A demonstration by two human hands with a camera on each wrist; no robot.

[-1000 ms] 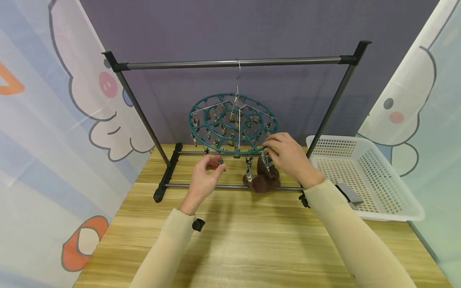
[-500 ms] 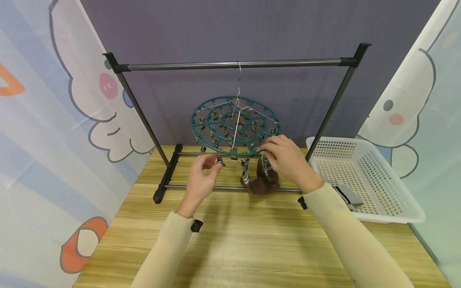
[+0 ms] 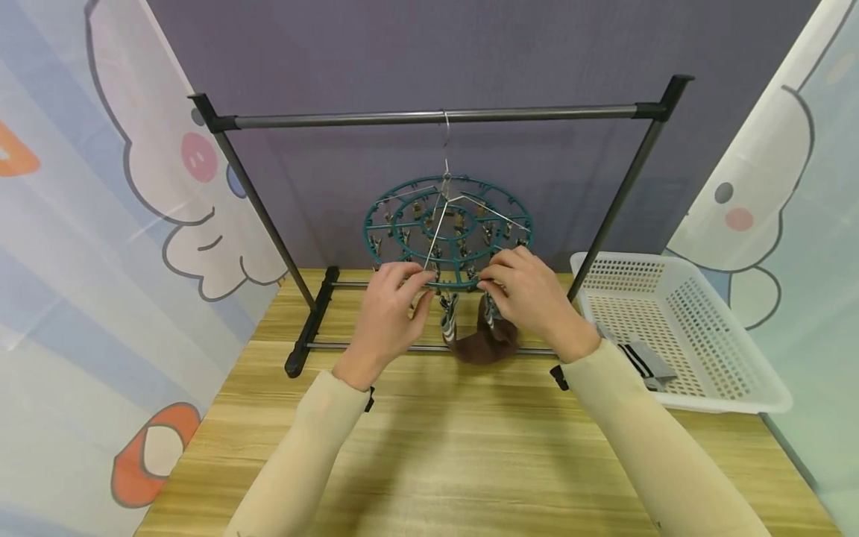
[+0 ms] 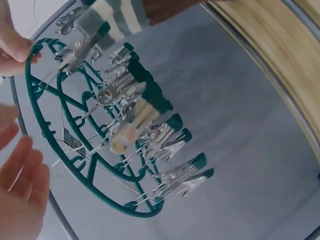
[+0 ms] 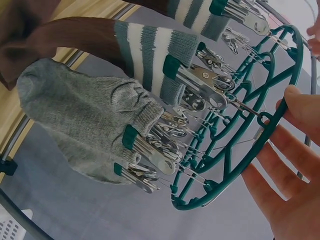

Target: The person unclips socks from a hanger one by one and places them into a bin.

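A round green drying hanger (image 3: pixel 453 285) with several metal clips hangs by a wire hook. My right hand (image 3: pixel 530 294) pinches its front rim between thumb and fingers. Beside the same rim is my left hand (image 3: pixel 388 317); in the left wrist view its fingers (image 4: pixel 30 175) are loosely bent and apart from the ring. Brown socks (image 3: pixel 479 347) with striped cuffs hang from clips by my right hand. In the right wrist view, a metal clip (image 5: pixel 197 87) bites one striped cuff (image 5: pixel 155 55), and clips hold a grey sock (image 5: pixel 85 112) next to it.
A metal rack (image 3: pixel 376 119) stands on the wooden table (image 3: pixel 456 462) and bears the hanger. To the right is a white perforated basket (image 3: pixel 745 365) with a grey, black-striped sock (image 3: pixel 647 362) in it. A dark grey panel (image 3: pixel 416 60) rises behind.
My left hand has let go of a clip and come up to the rim. The hanger has turned and shifted slightly right. My right hand has kept to the rim, moving slightly left.
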